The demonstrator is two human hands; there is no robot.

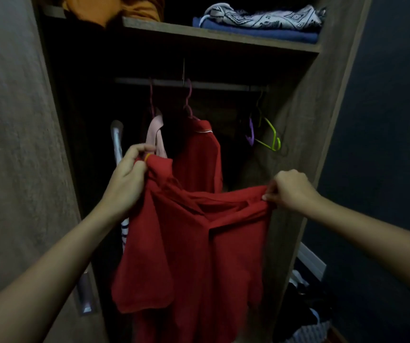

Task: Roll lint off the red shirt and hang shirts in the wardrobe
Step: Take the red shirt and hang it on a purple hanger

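Note:
A red shirt [189, 256] hangs spread between my two hands in front of the open wardrobe [295, 149]. My left hand [127, 179] pinches its left shoulder, where an orange hanger tip [147, 157] pokes out. My right hand [290, 189] grips the right shoulder, lower than the left. Behind it, a second red shirt [199, 154] hangs on a pink hanger [188, 102] from the rail [218, 85]. A pale pink garment [155, 134] hangs to its left.
Empty green [270, 137] and purple [250, 134] hangers hang at the rail's right end. Folded clothes [256, 28] lie on the upper shelf, orange fabric [115, 8] at its left. The wardrobe door [13, 144] stands at the left. Clothes [305, 308] are piled on the floor at right.

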